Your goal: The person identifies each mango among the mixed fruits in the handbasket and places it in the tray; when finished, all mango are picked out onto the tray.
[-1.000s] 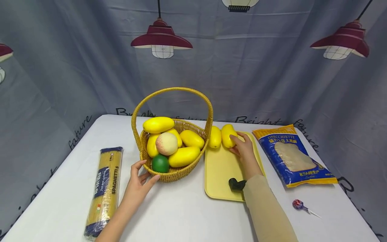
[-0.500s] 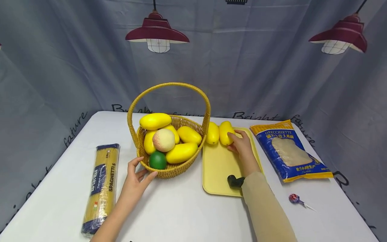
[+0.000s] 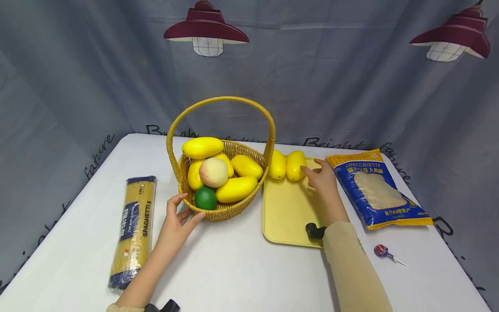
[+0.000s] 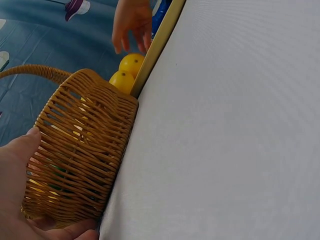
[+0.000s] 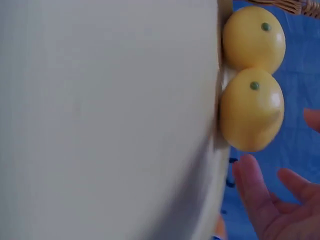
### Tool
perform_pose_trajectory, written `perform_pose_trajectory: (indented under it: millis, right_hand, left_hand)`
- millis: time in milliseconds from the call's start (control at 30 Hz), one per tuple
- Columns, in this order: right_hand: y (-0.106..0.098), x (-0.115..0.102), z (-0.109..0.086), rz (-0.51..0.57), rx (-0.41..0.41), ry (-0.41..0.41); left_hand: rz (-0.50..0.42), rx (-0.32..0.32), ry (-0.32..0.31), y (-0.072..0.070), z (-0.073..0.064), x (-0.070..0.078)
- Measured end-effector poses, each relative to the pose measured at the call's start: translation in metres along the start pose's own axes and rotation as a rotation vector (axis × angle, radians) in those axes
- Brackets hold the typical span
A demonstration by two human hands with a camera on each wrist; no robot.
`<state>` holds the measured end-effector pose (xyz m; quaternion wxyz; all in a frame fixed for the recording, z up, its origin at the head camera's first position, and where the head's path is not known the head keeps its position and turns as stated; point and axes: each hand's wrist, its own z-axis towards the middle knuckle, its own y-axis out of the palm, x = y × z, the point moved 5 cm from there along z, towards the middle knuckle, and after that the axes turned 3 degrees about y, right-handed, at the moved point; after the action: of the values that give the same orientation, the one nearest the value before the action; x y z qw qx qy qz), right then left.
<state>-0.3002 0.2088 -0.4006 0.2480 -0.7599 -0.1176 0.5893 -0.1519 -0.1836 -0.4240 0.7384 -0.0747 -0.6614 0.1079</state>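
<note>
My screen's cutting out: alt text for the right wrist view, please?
The right hand, lower right, holds nothing, its fingers close to two yellow fruits that lie side by side on the tray. Part of the woven basket shows at top right.

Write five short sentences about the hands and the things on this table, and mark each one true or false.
1. The peach lies in the basket. True.
2. Two yellow fruits lie on the tray. True.
3. The lollipop lies on the tray. False: it lies on the table.
4. The left hand holds the spaghetti pack. False: it holds the basket.
5. The right hand is near the two yellow fruits. True.
</note>
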Motion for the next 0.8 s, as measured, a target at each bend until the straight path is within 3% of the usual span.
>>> perform_pose_trajectory:
  millis: [167, 333, 600, 800]
  right_hand:
    - [-0.015, -0.022, -0.02, -0.127, 0.092, -0.161]
    - [-0.011, -0.054, -0.052, -0.181, 0.073, -0.334]
    - [0.032, -0.098, -0.092, -0.302, -0.178, -0.634]
    - [0.075, -0.117, -0.095, -0.572, -0.357, -0.795]
  left_hand:
    - [-0.015, 0.01, -0.01, -0.001, 0.002, -0.003]
    - [-0.026, 0.018, -0.012, -0.002, 0.004, -0.004]
    - [-0.051, 0.023, -0.008, -0.001, 0.004, -0.004]
    - [-0.078, 0.028, -0.008, 0.001, 0.004, -0.005]
